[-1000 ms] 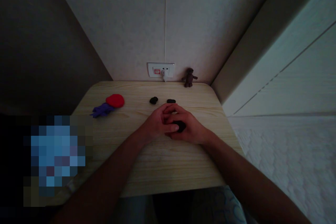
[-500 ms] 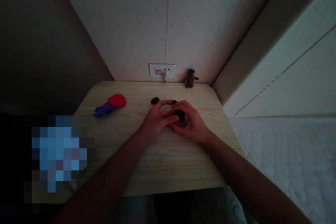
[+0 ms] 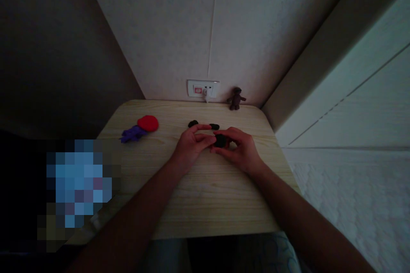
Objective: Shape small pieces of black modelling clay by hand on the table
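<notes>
Grip of the right hand (image 3: pixel 244 149) curls around a black lump (image 3: pixel 220 140) just left of its palm, over the surface (image 3: pixel 208 200); the left hand (image 3: pixel 188 147) meets the lump's left side, whether pinching I cannot tell, and no long axis stands out

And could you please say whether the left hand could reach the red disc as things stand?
Probably yes: only tabletop shows between the left hand and the red disc, though that hand would likely first have to leave the black lump it touches.
</notes>
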Action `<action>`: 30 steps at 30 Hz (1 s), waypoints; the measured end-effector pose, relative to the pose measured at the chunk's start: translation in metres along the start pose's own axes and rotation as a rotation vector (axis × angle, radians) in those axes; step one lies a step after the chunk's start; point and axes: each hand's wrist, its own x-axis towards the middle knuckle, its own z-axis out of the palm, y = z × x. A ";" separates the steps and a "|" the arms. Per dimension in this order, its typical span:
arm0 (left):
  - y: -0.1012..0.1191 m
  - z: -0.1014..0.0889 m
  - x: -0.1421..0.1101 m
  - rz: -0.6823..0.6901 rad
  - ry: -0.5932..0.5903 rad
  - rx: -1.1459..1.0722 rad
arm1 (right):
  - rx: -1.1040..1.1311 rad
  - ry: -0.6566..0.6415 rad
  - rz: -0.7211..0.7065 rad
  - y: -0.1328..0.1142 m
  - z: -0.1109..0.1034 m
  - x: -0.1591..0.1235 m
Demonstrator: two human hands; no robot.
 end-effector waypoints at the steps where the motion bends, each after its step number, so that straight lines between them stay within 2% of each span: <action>1: -0.001 0.000 0.000 -0.006 -0.009 0.001 | 0.007 0.015 0.009 0.000 0.000 0.000; 5: -0.001 0.002 0.001 -0.039 -0.051 0.041 | 0.066 0.050 0.065 0.000 0.002 -0.001; 9: 0.003 0.006 -0.002 -0.054 -0.059 0.059 | 0.062 0.007 0.067 -0.004 0.005 -0.001; 14: 0.006 0.007 -0.006 -0.043 -0.075 0.131 | -0.064 -0.094 -0.073 -0.009 0.008 0.000; 17: 0.005 0.007 -0.007 -0.037 -0.097 0.151 | -0.067 -0.125 -0.153 -0.011 0.009 0.001; 24: 0.006 0.011 -0.008 -0.017 -0.074 0.081 | -0.008 -0.045 -0.140 -0.010 0.010 0.001; 30: 0.005 0.011 -0.007 -0.020 -0.075 0.024 | 0.020 -0.051 -0.140 -0.009 0.013 0.001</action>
